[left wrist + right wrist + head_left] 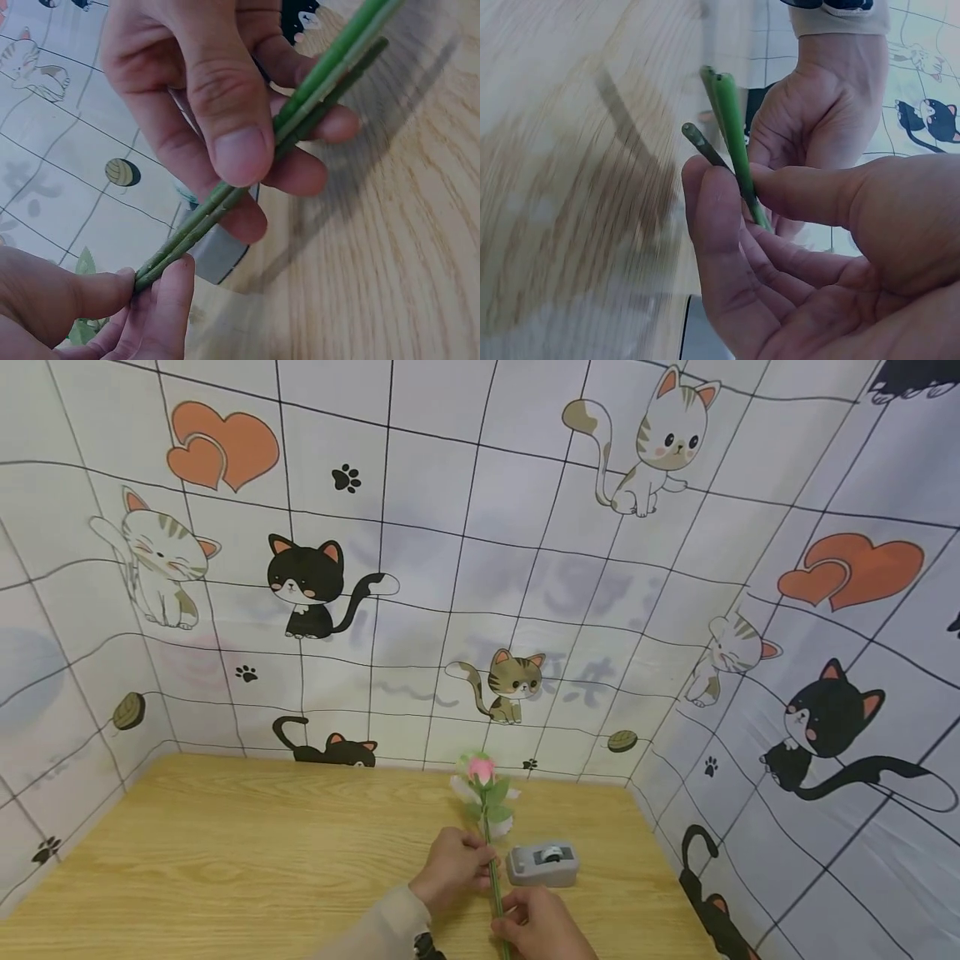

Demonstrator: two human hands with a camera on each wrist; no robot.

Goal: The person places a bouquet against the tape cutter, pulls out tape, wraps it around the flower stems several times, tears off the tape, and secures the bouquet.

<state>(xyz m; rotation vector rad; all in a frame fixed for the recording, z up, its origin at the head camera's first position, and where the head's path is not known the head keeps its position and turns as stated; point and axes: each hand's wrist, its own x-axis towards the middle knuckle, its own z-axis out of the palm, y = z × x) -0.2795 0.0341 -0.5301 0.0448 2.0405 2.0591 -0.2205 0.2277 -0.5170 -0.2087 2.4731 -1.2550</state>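
A small bunch of artificial flowers with a pink rosebud (482,768), pale petals and green leaves stands over the table. Its green stems (206,214) run together through both hands. My left hand (453,864) pinches them between thumb and fingers just below the leaves. Lower down, my right hand (542,922) holds the same stems, its thumb pressed against them in the left wrist view. Three stem ends (731,112) stick out past the right fingers at uneven lengths, one darker and shorter. Right beside the stems sits a grey tape dispenser (543,865).
The wood-grain table (262,843) spreads out widely to the left of the hands. A cloth (420,568) printed with cats, hearts and grid lines hangs behind it and along both sides.
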